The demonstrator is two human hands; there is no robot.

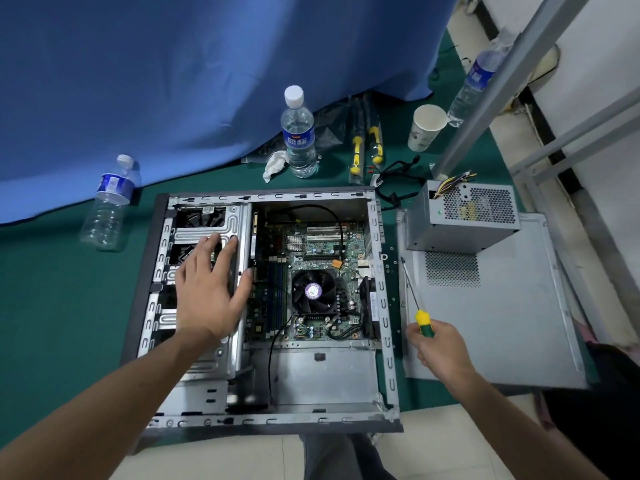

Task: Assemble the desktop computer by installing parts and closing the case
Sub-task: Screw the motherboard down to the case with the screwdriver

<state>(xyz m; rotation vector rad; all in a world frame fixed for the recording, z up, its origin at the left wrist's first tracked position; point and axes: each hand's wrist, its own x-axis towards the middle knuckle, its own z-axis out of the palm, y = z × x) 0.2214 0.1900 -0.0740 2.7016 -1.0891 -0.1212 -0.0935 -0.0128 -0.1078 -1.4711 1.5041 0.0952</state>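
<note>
Over the open computer case [263,422], my left hand [207,289] lies flat with loose fingers on its drive cage, while at four o'clock my right hand [438,351] grasps the screwdriver [424,322]; beyond, at two o'clock, sits the power supply [460,216], probably heavy, rigid, best lifted by its sides.

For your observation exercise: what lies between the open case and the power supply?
In the head view, between the case and the power supply, only green mat and black cables lie.

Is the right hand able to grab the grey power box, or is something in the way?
Probably not yet: the right hand already grips the screwdriver. Nothing lies between it and the power supply.
</note>
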